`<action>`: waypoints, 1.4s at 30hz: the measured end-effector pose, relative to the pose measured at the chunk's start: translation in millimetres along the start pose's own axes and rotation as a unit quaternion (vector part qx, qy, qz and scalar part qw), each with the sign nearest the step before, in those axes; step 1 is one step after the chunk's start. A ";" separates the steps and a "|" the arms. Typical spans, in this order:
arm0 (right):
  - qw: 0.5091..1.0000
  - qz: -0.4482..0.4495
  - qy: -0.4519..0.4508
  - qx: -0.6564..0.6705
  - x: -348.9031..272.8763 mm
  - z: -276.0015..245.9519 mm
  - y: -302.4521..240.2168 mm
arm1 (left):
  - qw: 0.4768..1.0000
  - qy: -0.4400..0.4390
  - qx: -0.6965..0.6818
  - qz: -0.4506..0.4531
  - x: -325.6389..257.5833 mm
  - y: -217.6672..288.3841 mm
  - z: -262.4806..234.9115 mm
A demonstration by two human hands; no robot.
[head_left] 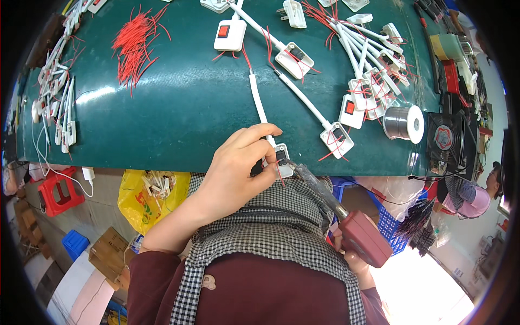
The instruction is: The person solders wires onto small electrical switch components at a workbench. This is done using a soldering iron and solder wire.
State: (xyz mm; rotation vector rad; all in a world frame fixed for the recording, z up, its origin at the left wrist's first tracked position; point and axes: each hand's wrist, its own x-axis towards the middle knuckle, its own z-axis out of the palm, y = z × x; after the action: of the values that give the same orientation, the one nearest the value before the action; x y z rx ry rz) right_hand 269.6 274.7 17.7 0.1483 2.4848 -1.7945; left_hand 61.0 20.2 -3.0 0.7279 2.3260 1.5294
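My left hand (238,165) pinches a small white switch box (281,161) at the near edge of the green table (179,114). The box is open, with red wires sticking out and a white cable (259,103) running away from it. My right hand (355,259), mostly hidden, grips the dark red handle of a soldering iron (364,236). Its grey tip (304,172) reaches up to the switch box.
A pile of loose red wires (135,46) lies at the far left. Several wired white switch boxes (368,81) lie at the right, beside a solder spool (403,123) and a small black fan (445,142). A yellow bag (146,197) and a red stool (57,189) sit below the table.
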 end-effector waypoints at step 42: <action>0.963 0.138 0.120 0.198 5.0 15.2 -16.6 | 0.860 0.311 0.402 -0.042 23.2 -53.4 -113.8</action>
State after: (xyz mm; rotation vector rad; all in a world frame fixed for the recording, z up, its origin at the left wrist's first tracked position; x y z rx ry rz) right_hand 262.7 255.3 27.9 0.7361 2.0653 -2.2241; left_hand -26.7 -72.8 -3.7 0.2624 3.4856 0.7441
